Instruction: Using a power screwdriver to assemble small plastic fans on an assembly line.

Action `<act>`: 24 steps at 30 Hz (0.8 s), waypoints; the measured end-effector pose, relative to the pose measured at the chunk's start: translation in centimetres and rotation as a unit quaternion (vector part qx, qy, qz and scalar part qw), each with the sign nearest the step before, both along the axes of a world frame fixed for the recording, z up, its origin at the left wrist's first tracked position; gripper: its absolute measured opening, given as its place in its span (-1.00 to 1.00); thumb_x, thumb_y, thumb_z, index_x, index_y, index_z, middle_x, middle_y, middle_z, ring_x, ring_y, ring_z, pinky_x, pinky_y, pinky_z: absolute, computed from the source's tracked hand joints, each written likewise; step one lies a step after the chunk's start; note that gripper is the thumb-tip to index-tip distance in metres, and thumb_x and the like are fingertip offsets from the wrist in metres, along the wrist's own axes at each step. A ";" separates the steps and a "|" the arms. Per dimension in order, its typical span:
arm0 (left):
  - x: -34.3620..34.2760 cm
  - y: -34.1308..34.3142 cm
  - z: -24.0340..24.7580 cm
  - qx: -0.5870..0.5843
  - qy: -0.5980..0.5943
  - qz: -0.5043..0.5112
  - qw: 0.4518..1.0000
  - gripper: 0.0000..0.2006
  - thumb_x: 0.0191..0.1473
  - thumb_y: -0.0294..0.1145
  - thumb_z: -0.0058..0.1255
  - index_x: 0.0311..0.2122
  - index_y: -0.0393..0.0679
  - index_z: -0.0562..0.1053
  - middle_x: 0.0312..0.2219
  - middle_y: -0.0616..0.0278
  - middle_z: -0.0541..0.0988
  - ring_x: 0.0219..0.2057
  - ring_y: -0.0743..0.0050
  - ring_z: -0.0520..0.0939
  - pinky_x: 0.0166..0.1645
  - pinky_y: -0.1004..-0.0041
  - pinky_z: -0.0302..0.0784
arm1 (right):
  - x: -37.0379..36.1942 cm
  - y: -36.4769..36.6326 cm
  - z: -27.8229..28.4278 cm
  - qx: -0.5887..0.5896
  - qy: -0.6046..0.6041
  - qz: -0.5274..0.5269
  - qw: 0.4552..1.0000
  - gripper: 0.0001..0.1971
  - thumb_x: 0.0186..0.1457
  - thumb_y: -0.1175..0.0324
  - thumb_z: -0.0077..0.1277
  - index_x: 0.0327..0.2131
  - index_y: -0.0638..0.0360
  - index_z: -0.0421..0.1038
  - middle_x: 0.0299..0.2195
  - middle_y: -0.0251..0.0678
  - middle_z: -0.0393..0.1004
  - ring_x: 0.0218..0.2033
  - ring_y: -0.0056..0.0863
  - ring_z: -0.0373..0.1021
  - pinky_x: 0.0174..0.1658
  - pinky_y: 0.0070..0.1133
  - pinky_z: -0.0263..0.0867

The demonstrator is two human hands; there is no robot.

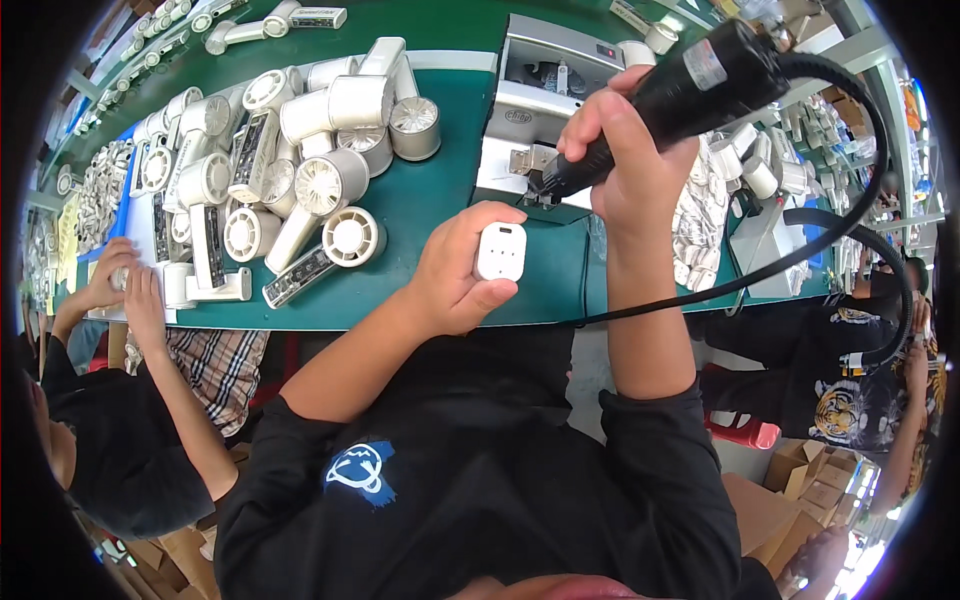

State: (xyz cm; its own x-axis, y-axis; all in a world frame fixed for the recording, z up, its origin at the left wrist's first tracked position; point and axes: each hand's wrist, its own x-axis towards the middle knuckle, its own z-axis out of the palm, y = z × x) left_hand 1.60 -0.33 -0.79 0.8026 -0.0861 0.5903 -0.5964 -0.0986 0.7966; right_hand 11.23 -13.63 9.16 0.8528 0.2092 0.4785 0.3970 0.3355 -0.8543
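My left hand is closed around a small white plastic part with rounded corners, a dark slot and several small holes in its face. In my right hand is a black electric screwdriver, tilted with its bit end down and to the left. That tip is at the front of a grey metal screw feeder, by a small metal bracket; whether it touches is too small to tell. A thick black cable curves from the screwdriver's rear end.
White housings with round vented heads and handles are heaped on the green table at left. Small white parts lie right of the feeder. A co-worker's hands work at far left; another person is at right, near cardboard boxes.
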 end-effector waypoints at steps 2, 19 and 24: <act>-0.3 0.1 0.1 -0.004 0.008 -0.008 1.000 -0.47 -0.05 -0.01 -0.06 -0.12 -0.26 0.25 -0.40 0.07 0.39 -0.44 0.17 0.44 -0.34 0.40 0.34 | -0.8 -0.2 0.4 -0.002 0.020 0.018 1.000 -0.80 -0.05 0.52 -0.12 -0.30 0.28 0.17 -0.69 -0.26 0.26 -0.72 -0.46 0.25 -0.57 -0.50 0.25; 0.9 -0.8 1.4 0.095 -0.005 0.007 0.995 -0.47 -0.09 -0.03 0.02 -0.10 -0.17 0.24 -0.31 0.04 0.43 -0.32 0.01 0.46 -0.26 0.30 0.37 | -4.6 -1.4 5.1 0.124 -0.083 0.224 0.963 -0.56 0.09 0.09 -0.23 -0.07 0.22 0.11 -0.56 -0.33 0.26 -0.64 -0.52 0.22 -0.47 -0.52 0.21; 0.9 -0.8 1.7 0.091 0.008 -0.015 0.996 -0.48 -0.10 -0.06 0.04 -0.10 -0.17 0.24 -0.31 0.05 0.43 -0.33 0.01 0.46 -0.27 0.30 0.36 | -5.0 -1.5 6.5 0.034 -0.078 0.222 0.971 -0.58 0.08 0.10 -0.21 -0.09 0.20 0.13 -0.56 -0.34 0.26 -0.65 -0.53 0.23 -0.47 -0.53 0.21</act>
